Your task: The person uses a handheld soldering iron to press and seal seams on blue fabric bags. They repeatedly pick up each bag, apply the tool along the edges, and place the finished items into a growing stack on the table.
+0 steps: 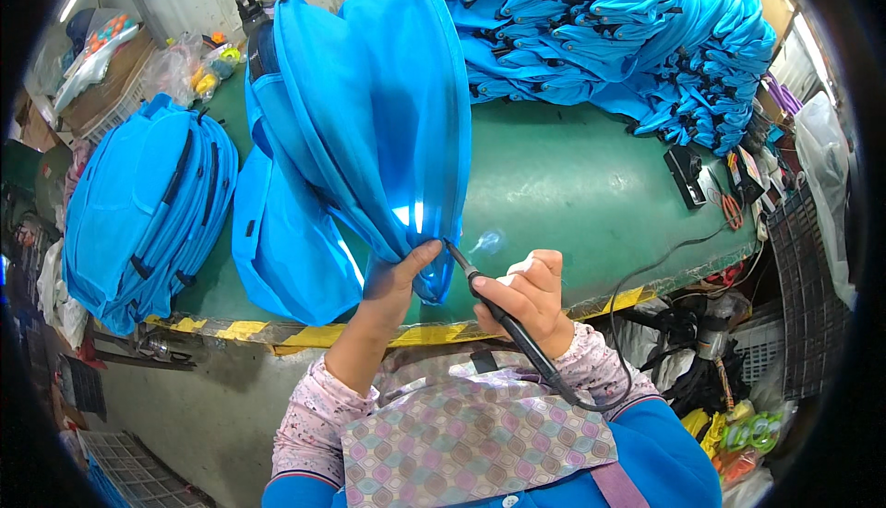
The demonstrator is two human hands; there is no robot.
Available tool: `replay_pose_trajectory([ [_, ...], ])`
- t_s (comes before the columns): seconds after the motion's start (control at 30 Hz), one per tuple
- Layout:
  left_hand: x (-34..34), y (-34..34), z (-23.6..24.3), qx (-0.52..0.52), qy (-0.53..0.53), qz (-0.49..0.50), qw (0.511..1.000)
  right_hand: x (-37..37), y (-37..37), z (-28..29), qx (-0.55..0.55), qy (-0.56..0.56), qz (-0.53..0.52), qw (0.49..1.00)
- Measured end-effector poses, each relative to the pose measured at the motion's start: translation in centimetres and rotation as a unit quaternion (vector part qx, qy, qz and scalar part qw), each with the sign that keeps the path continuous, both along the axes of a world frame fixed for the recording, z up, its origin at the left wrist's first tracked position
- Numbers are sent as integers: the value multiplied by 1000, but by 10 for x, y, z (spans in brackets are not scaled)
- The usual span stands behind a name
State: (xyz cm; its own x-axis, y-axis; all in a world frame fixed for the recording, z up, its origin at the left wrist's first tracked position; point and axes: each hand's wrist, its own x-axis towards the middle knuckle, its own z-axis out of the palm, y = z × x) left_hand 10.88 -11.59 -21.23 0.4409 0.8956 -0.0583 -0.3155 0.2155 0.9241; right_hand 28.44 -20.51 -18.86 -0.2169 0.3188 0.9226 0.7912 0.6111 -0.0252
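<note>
A blue fabric canopy (374, 102) with curved, hoop-like ribs stands on the green table, its lower corner near the table's front edge. My left hand (392, 282) pinches that corner, thumb on top of the cloth. Closed around the black handle of a soldering iron (521, 328) is my right hand (533, 303). The iron's thin tip points up and left, at or very close to the cloth beside my left thumb; whether it touches, I cannot tell. Its cord loops below my right hand and runs off right.
Blue folded fabric pieces (148, 203) lie stacked at left. A large heap of blue canopies (591, 28) fills the table's far right. Beside the cord sits a black box-shaped device (685, 176). Yellow-black tape (314, 335) lines the front edge of the green table (544, 176).
</note>
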Motion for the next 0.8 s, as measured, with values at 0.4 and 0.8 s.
replay_pose_trajectory([
  [0.4,-3,8,-12,40,16,-4,999,1,8,17,-63,98,64,991],
  [0.8,-26,-13,-14,-33,-142,78,986,-11,70,2,-87,68,64,992],
])
